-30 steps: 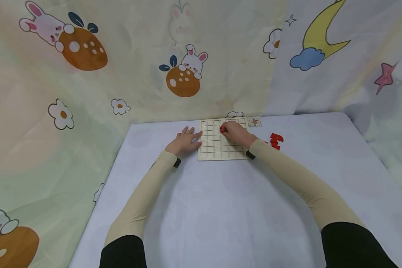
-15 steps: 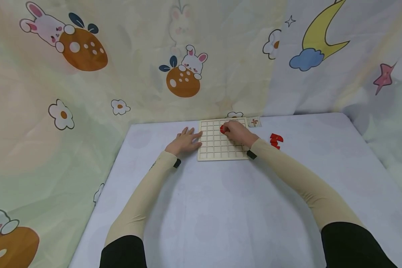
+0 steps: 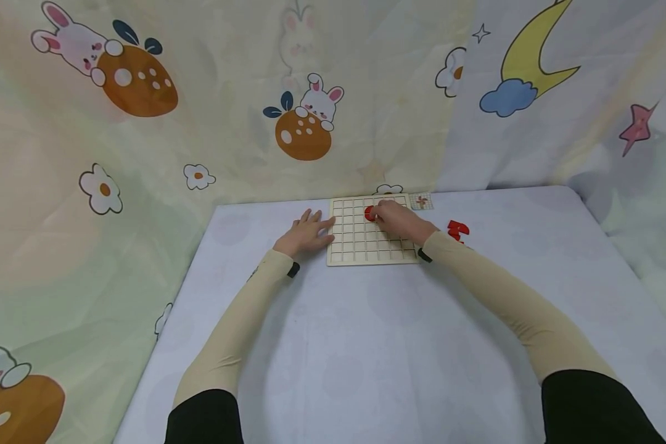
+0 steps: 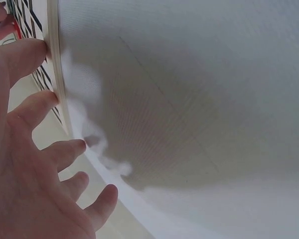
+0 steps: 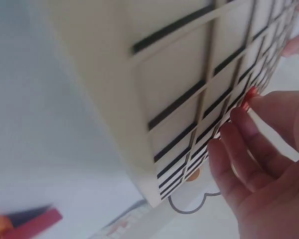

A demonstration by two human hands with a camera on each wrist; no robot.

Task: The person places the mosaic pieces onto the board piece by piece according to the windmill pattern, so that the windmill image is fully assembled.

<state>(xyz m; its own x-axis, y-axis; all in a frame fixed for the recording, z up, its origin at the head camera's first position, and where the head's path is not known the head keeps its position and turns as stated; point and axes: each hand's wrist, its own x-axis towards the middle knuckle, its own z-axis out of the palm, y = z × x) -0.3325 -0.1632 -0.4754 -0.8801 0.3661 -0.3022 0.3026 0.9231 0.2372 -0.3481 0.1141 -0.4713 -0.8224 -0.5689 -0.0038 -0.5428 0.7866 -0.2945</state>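
Observation:
A pale wooden board (image 3: 355,251) with a raised square grid lies flat at the back of the table. My left hand (image 3: 305,236) rests beside its left edge, fingers spread. In the left wrist view the thumb and forefinger (image 4: 34,108) touch the board's side. Over the upper middle of the grid, my right hand (image 3: 396,220) pinches a small red piece (image 3: 369,213) between thumb and forefinger. The right wrist view shows this red piece (image 5: 249,95) at the fingertips, right at the grid, partly hidden by them. The other right fingers curve loosely above the board.
Several loose red pieces (image 3: 458,227) lie right of the board, partly behind the right forearm. A small patterned card (image 3: 422,201) sits at the board's back right corner. A printed cloth backdrop (image 3: 244,123) rises behind the white table (image 3: 333,345).
My right hand and wrist have shifted slightly to the right, and more of the red piece shows at the fingertips. The left hand and the board stay in place.

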